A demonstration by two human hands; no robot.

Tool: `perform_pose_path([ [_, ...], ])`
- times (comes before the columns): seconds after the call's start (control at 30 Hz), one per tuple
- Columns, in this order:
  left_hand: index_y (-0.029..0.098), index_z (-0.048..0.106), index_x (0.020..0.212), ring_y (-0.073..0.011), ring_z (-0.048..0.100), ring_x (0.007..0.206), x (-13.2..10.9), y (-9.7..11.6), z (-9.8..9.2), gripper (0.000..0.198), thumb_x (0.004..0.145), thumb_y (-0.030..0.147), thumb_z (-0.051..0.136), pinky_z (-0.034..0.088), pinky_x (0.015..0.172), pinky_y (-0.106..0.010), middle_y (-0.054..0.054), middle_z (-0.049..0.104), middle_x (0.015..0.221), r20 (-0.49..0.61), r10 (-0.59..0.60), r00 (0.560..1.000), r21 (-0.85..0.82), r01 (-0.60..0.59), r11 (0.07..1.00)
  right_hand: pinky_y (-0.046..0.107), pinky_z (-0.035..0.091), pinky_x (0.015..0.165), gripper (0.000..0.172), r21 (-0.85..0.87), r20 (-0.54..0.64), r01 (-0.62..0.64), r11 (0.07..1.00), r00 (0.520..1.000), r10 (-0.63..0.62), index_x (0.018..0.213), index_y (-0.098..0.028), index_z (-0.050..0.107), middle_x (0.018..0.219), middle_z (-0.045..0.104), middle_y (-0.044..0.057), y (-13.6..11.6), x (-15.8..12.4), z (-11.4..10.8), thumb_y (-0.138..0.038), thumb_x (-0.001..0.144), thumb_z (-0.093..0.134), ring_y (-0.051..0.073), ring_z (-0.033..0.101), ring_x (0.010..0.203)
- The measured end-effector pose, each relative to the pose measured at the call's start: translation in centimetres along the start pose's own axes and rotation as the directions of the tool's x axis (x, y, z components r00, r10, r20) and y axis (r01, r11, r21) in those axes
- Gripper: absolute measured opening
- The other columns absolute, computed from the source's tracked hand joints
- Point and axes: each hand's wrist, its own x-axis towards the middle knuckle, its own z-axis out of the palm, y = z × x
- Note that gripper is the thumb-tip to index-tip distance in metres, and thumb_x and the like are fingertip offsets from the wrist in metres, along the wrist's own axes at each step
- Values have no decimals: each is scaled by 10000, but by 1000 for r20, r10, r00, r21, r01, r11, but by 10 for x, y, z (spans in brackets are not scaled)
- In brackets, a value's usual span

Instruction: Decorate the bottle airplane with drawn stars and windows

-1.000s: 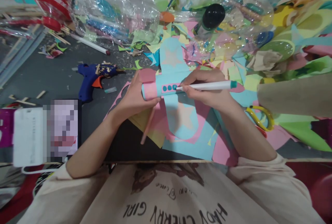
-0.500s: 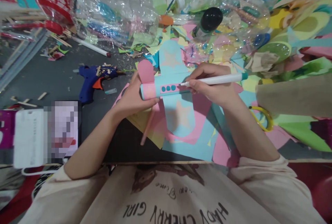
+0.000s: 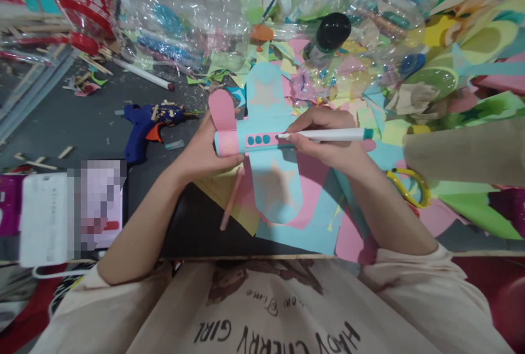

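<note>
A light-blue paper airplane model (image 3: 241, 128) lies sideways in front of me, with a pink tail fin (image 3: 222, 109) and rounded wings bearing beige stars. My left hand (image 3: 205, 151) is wrapped round its pink-banded tail end. Along the body runs a pink strip (image 3: 270, 139) with three dark teal dots. My right hand (image 3: 328, 132) pinches a white marker (image 3: 336, 134) with a teal end, its tip on or just over the strip to the right of the dots. The nose end of the model is hidden behind my right hand.
A blue glue gun (image 3: 141, 127) lies to the left, near a phone (image 3: 102, 201) and a white device (image 3: 44, 220). Yellow-handled scissors (image 3: 424, 192) lie right of my right forearm. Plastic bottles, paper scraps and a red-labelled bottle (image 3: 86, 1) crowd the back.
Both hands and the airplane model have shifted slightly to the left. The marker has moved along with them and lies a little flatter. The three dots look the same.
</note>
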Motion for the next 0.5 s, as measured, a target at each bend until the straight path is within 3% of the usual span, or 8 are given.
perform_pose_path([
  [0.2,183,437,1388,-311,476,1334,1,-1,-1,747,721,366,719,413,1120,-453,-123,467,1439,10,-14,1000,10,14,1000,290,476,523,193,-44,-9,-5,999,1000,5,722,-239,652,676,688,1,1,-1,3,-377,852,685,146,600,584],
  [0.5,187,438,1394,-315,484,1330,1,0,1,769,701,374,713,423,1111,-452,-118,457,1466,-4,-10,1000,-70,9,998,297,499,561,241,-19,69,-12,1000,997,14,760,-247,672,733,707,20,-1,0,0,-468,858,678,161,633,645],
])
